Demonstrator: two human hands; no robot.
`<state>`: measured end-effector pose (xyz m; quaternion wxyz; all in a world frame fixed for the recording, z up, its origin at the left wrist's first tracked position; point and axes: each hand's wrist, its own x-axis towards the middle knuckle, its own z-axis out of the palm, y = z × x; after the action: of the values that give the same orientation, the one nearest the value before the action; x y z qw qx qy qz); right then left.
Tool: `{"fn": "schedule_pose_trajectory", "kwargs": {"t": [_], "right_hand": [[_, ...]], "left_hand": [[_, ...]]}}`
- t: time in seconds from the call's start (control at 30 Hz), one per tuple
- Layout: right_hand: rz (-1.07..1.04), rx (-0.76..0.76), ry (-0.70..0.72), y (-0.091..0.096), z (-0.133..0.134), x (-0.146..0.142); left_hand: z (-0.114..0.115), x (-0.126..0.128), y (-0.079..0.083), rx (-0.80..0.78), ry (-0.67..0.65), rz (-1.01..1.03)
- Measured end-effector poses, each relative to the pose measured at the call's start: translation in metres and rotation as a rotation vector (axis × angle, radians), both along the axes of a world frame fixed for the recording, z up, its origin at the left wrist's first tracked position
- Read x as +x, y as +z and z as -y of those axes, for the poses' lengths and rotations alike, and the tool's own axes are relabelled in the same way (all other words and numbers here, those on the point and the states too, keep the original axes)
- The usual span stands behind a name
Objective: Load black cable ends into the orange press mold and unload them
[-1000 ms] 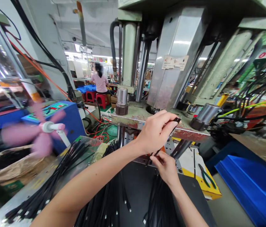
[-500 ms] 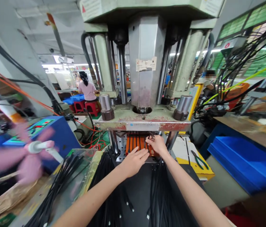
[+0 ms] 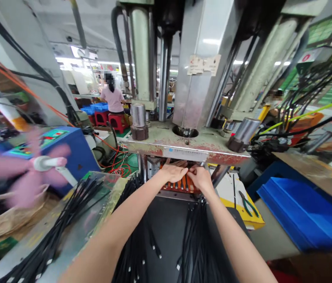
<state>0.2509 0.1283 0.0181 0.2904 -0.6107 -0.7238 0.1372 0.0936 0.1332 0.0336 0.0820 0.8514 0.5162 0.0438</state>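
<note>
An orange-brown mould block (image 3: 191,187) sits low in the press, with several black cables (image 3: 181,184) lying across it in parallel slots. Over its back part my left hand (image 3: 174,171) is stretched out flat, fingers extended, partly in shadow under the press plate. My right hand (image 3: 201,177) is at the block's right side, thumb and fingertips pinched together on what looks like a black cable, mostly hidden by the fingers. The fingertips of both hands nearly meet. Loose black cables with pale connector ends hang in a left bundle (image 3: 133,228) and a right bundle (image 3: 197,236).
The press plate (image 3: 183,147) and its steel posts stand close above my hands. Green-handled pliers (image 3: 248,204) lie on a yellow-edged surface at right, near blue sheets (image 3: 301,212). A pink fan (image 3: 40,165) spins at left beside more cables (image 3: 65,224). A person (image 3: 113,96) sits beyond.
My left hand has moved forward from the block's front edge to its back part. My right hand stays pinched near the right side. The view has tilted and shifted closer.
</note>
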Motion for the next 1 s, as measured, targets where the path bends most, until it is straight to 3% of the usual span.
{"fn": "schedule_pose_trajectory", "kwargs": {"t": [0.1,0.2,0.3,0.4,0.47,0.53,0.6,0.7,0.8,0.87,1.0], "right_hand": [[0.044,-0.038,0.036,0.002,0.006,0.001],[0.057,-0.016,0.003,0.005,0.007,-0.001],[0.014,0.03,-0.001,0.002,0.016,0.008],[-0.052,0.055,0.001,-0.013,0.043,0.033],[0.02,0.025,-0.035,-0.029,0.064,0.048],[0.164,-0.051,-0.079,-0.043,0.08,0.055],[0.236,-0.136,-0.124,-0.053,0.086,0.054],[0.192,-0.182,-0.158,-0.058,0.086,0.05],[0.048,-0.15,-0.137,-0.052,0.09,0.052],[-0.153,-0.111,-0.051,-0.045,0.098,0.054],[-0.374,-0.051,0.185,-0.022,0.117,0.04]], "left_hand": [[-0.029,0.006,0.002,0.023,0.053,0.048],[-0.035,0.008,0.007,0.06,0.072,0.09],[-0.011,-0.003,0.009,0.092,0.038,0.115],[0.036,-0.033,-0.003,0.197,-0.002,0.145],[0.067,-0.062,-0.018,0.333,0.143,0.121],[0.088,-0.091,-0.035,0.367,0.447,0.01],[0.096,-0.116,-0.051,0.261,0.69,-0.07],[0.091,-0.141,-0.063,0.091,0.765,-0.032],[0.086,-0.157,-0.058,0.063,0.769,0.051],[0.089,-0.164,-0.048,0.087,0.794,0.114],[0.106,-0.166,-0.022,0.323,0.809,0.332]]}}
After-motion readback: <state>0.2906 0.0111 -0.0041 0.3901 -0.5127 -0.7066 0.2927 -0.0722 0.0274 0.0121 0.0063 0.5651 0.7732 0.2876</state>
